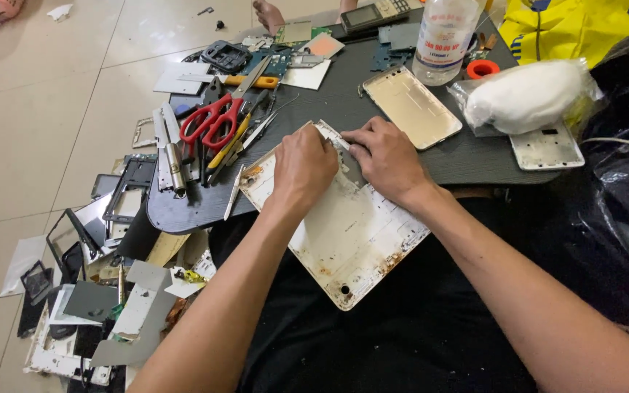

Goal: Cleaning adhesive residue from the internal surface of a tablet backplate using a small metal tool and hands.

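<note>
A white tablet back shell (351, 233), stained and worn on its inner face, lies across my lap and the edge of a dark work board (467, 156). My left hand (301, 167) presses down on the shell's upper left part, fingers curled. My right hand (384, 156) rests at the shell's top edge, fingertips pinching something small and pale against it; what it is cannot be made out. The two hands almost touch.
Red-handled scissors (211, 120), tweezers and screwdrivers lie left on the board. A gold phone back (410, 106), a clear bottle (442, 36), a bag of white wadding (522, 94) and a white phone cover (547, 148) sit behind. Phone frames and scrap (89, 291) litter the floor.
</note>
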